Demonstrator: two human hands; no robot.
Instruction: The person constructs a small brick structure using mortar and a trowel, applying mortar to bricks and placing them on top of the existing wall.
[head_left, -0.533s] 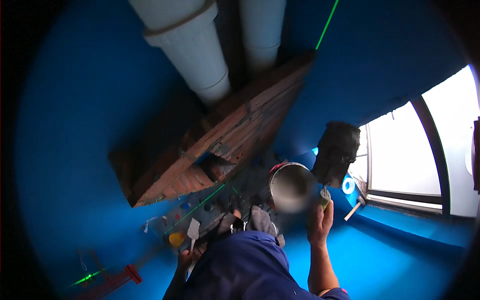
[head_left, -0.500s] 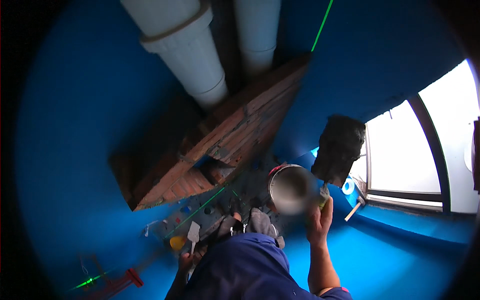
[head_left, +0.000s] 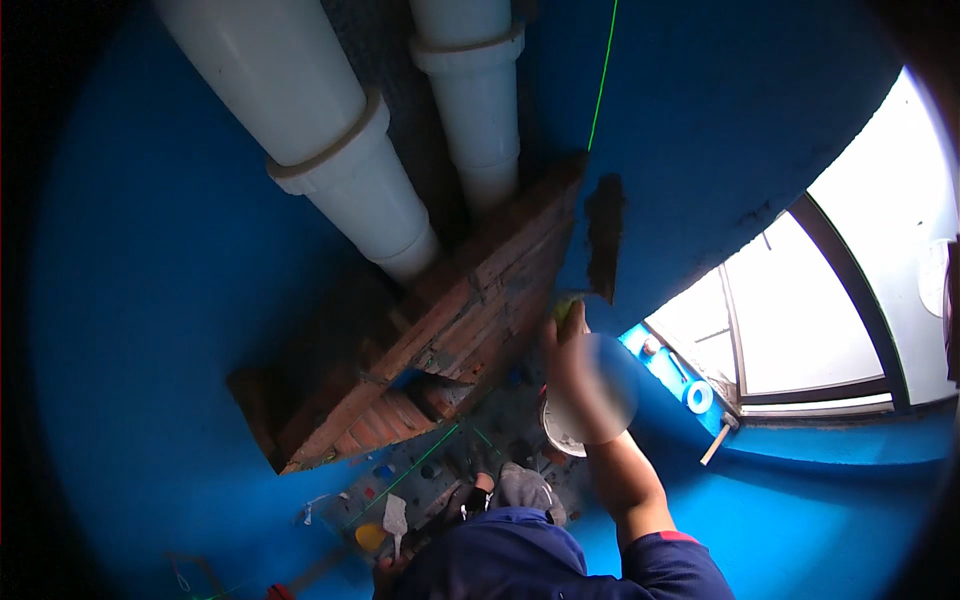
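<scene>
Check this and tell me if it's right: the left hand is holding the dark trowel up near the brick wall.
Not quite: the head view shows the right hand, not the left, holding the dark trowel up near the brick wall.

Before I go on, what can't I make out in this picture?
All in the head view:
- Bucket contents: mostly hidden by the right arm and a round blur.
- Dark tool in the right hand: seen nearly edge-on, so its broad faces are hidden.
- Left hand on the scraper: dim, partly behind the shirt.
- Pipes: upper ends cut off by the top edge.
</scene>
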